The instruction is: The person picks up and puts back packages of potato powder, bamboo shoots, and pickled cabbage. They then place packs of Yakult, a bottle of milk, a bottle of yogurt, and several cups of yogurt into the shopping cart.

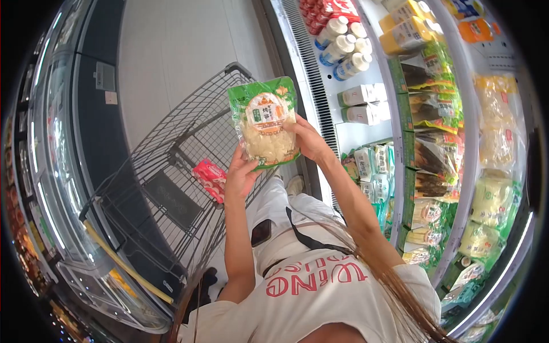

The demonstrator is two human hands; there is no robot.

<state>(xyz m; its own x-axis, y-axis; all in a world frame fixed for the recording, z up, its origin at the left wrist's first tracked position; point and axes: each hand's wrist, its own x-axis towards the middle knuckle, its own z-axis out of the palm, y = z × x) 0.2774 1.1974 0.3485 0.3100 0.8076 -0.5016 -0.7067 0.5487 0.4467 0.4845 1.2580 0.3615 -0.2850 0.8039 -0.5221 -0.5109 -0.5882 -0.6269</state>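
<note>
Both my hands hold up a green and clear plastic food packet (266, 137) with a round white label and pale pieces inside. My left hand (241, 175) grips its lower left corner, thumb on the front. On the right edge, my right hand (309, 139) pinches the packet with the thumb over the front; the fingers behind are partly hidden. Beneath and left of the packet stands a grey wire shopping cart (150, 150). A red and pink packet (210, 179) lies in the cart, close to my left hand.
A refrigerated shelf on the right holds white-capped bottles (345, 50), white cartons (361, 104), dark bagged goods (433, 108) and green-edged packets (493, 197). Along the left runs a glass-fronted freezer case (57, 143). Grey floor (171, 40) stretches ahead between them.
</note>
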